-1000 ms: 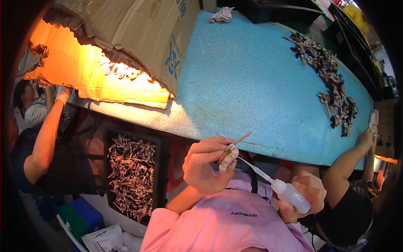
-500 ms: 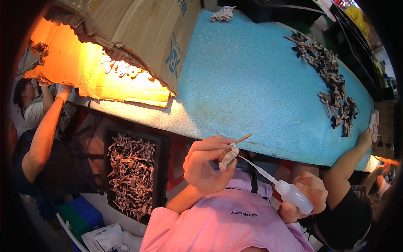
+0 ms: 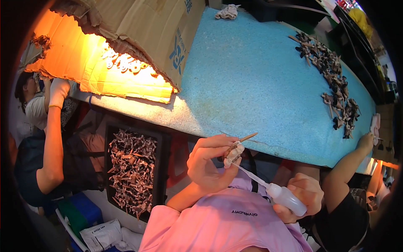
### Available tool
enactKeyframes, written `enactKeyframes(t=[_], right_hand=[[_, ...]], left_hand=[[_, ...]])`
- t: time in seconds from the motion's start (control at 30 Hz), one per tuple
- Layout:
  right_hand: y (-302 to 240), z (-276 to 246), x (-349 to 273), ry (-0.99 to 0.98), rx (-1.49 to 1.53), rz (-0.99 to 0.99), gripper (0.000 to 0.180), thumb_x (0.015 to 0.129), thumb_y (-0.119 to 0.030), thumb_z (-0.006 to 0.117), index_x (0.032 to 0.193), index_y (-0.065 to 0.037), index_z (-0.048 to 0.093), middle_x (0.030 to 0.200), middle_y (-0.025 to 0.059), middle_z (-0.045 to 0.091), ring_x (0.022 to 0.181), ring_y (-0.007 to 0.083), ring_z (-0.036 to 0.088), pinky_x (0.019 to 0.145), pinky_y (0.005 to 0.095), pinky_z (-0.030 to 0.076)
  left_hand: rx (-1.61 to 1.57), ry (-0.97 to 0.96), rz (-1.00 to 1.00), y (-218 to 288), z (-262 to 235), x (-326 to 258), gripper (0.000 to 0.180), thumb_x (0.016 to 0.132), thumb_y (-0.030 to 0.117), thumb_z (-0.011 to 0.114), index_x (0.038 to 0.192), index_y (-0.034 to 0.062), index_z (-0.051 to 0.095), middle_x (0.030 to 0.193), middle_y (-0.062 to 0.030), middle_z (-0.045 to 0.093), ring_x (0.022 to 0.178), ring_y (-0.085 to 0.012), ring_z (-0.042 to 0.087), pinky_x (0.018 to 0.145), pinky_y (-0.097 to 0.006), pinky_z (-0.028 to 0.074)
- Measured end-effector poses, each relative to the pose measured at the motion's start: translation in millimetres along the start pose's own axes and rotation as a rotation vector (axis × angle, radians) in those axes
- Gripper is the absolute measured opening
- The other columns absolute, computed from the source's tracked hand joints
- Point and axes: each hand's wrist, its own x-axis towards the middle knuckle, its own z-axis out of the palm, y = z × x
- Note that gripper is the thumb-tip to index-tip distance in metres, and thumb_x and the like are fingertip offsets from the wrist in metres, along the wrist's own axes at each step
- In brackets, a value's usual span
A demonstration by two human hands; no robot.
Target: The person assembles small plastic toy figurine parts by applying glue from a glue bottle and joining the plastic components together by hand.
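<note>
Left hand (image 3: 208, 164) is raised in front of the chest, fingers pinched together on a small pale part (image 3: 233, 154) with a thin wooden stick (image 3: 247, 137) poking out of it up and to the right. The part sits just below the near edge of the blue foam bench (image 3: 252, 80), not touching it.

Right hand (image 3: 303, 196) is lower and to the right, fingers wrapped tight round a small squeeze bottle (image 3: 287, 200). Its long thin nozzle (image 3: 249, 175) runs up-left, tip right at the underside of the part; can't tell if it actually touches.

Black tray (image 3: 161, 168) full of small brownish parts (image 3: 132, 170) sits below the bench, left of the left hand and well apart from it. A row of similar dark parts (image 3: 331, 80) lies along the far right of the foam. Rag (image 3: 227, 11) at the far edge of the bench.

Torn cardboard box (image 3: 147, 29) lies on its side at the upper left, lit orange inside, with pale parts (image 3: 121, 63) lined up at its mouth.

Co-worker (image 3: 37, 138) at left, gloved hand up near the box. Another person's arm (image 3: 348, 164) at right reaches up to the bench edge.
</note>
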Motion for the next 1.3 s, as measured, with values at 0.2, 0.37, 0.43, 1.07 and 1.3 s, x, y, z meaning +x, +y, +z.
enactKeyframes(t=[0.2, 0.37, 0.43, 1.07, 1.3], right_hand=[[-3, -4, 3, -0.08, -0.075, 0.042, 0.044, 0.058, -0.025, 0.082, 0.076, 0.004, 0.053, 0.052, 0.0069, 0.046, 0.034, 0.0148, 0.041, 0.029, 0.024, 0.031], [-5, -5, 5, -0.107, -0.07, 0.037, 0.044, 0.058, -0.023, 0.082, 0.076, 0.003, 0.052, 0.051, 0.0063, 0.046, 0.034, 0.0144, 0.041, 0.029, 0.0236, 0.03], [-4, -6, 8, -0.126, -0.049, 0.045, 0.044, 0.059, -0.023, 0.082, 0.076, 0.004, 0.052, 0.051, 0.0063, 0.046, 0.034, 0.0145, 0.041, 0.029, 0.0237, 0.03], [3, -1, -4, 0.028, -0.076, 0.031, 0.045, 0.059, -0.024, 0.081, 0.078, 0.005, 0.052, 0.052, 0.0085, 0.047, 0.034, 0.0161, 0.042, 0.03, 0.025, 0.032], [-2, -10, 4, -0.112, -0.059, 0.081, 0.045, 0.058, -0.023, 0.082, 0.078, 0.004, 0.052, 0.054, 0.0088, 0.048, 0.035, 0.0161, 0.042, 0.03, 0.0254, 0.032]], left_hand=[[-0.017, 0.004, -0.031, -1, 0, -1, 0.034, 0.064, -0.009, 0.067, 0.093, -0.0028, 0.049, 0.093, -0.0196, 0.058, 0.082, -0.0229, 0.062, 0.064, -0.029, 0.052], [-0.02, 0.0, -0.027, -1, 0, -1, 0.034, 0.065, -0.01, 0.067, 0.093, -0.0026, 0.049, 0.094, -0.0195, 0.057, 0.084, -0.024, 0.062, 0.065, -0.029, 0.052], [-0.031, 0.003, -0.044, -1, -1, -1, 0.035, 0.065, -0.01, 0.067, 0.093, -0.0025, 0.049, 0.094, -0.0193, 0.057, 0.085, -0.0243, 0.062, 0.067, -0.03, 0.052], [-0.045, 0.017, -0.187, 9, -1, -1, 0.033, 0.064, -0.012, 0.065, 0.092, -0.0024, 0.05, 0.095, -0.018, 0.057, 0.084, -0.0219, 0.061, 0.073, -0.029, 0.05], [-0.062, 0.014, -0.173, 7, 2, 0, 0.033, 0.064, -0.013, 0.065, 0.091, -0.0022, 0.049, 0.095, -0.018, 0.057, 0.084, -0.0223, 0.061, 0.073, -0.029, 0.05]])
